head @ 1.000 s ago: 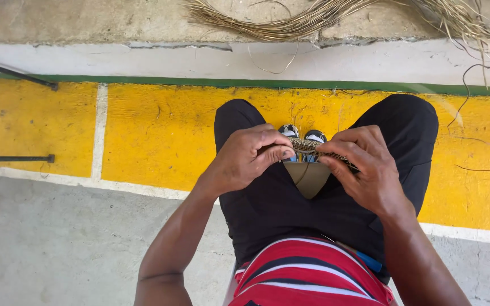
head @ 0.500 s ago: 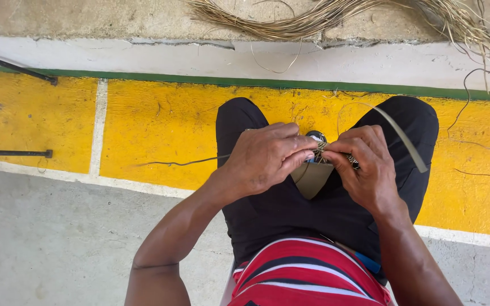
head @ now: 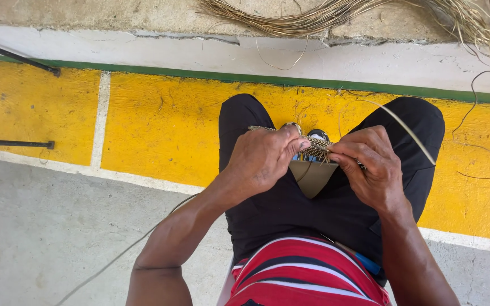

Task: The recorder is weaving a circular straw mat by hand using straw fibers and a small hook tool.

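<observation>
- Your left hand (head: 265, 161) pinches the woven strip (head: 313, 148) over your lap.
- Your right hand (head: 370, 167) grips its end, at 3 o'clock.
- Fibre bundle (head: 324, 17) lies at 12 o'clock.

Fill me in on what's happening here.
A seated person in black trousers works a narrow braided strip of tan straw fibre over their lap. The left hand pinches one end of it and the right hand grips the other, with a loose pale strand arcing off across the right knee. A bundle of dry straw lies on the concrete ledge ahead, beyond the yellow painted floor band.
</observation>
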